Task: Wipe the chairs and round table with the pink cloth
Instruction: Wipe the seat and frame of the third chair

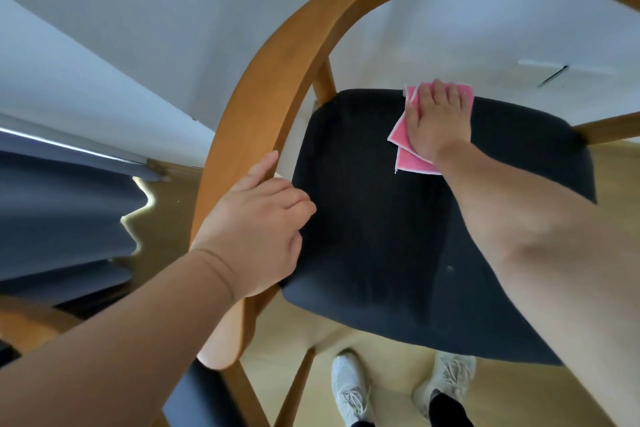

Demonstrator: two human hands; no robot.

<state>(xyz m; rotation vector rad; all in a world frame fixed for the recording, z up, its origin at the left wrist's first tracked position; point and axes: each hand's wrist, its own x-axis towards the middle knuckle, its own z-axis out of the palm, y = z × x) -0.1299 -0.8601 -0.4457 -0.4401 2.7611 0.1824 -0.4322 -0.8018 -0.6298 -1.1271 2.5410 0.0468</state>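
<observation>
Pale walls and a light floor (388, 378) lie around one chair, seen from above. On the far edge of its dark seat (374, 225) lies the folded cloth (401, 135), flat under the right hand (436, 121). That hand's fingers are straight and close together, pressing down on the cloth rather than gripping it. Pink shows past the fingertips and beside the wrist.

The left hand (256, 229) steadies the chair. Its fingers are curled round the curved wooden rail (263, 107) at the seat's left side, with the thumb lying along the wood. A grey curtain (62, 211) hangs at the left, and the person's pale shoes (349, 388) stand below the seat's near edge.

This looks like the seat-wiping step, with the cloth at the far end of a stroke. The near part of the seat, where a small pale speck shows, probably needs a pass. The next move calls for the flat hand to draw the cloth back toward the body with even pressure and keep the folds from bunching, while the left hand holds the chair steady. The rail and legs would follow. The table is out of view.
</observation>
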